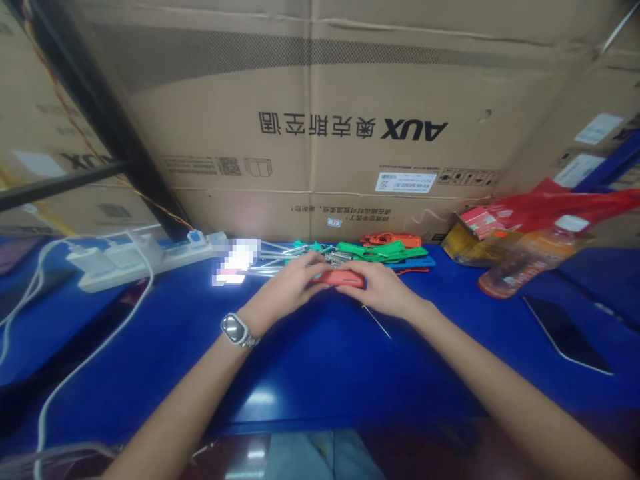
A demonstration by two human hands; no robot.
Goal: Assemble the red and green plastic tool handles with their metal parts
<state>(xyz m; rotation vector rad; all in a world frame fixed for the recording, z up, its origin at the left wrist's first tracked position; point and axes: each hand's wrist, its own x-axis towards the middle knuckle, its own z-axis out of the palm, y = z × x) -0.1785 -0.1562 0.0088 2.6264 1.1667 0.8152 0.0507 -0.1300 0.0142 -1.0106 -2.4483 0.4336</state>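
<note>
Both my hands meet over the blue table (310,360) near its far side. My left hand (287,283), with a watch on its wrist, and my right hand (377,287) are closed on the two ends of a red plastic handle (340,277). A thin metal rod (377,321) lies on the table just below my right hand. Just behind my hands lies a pile of green, red and blue plastic handles (390,252) with metal parts (280,261) beside it.
A large cardboard box (320,120) stands along the back. A white power strip (145,257) with chargers and cables sits at the left. At the right lie an orange bottle (525,260), a red plastic bag (550,207) and a dark phone (567,333).
</note>
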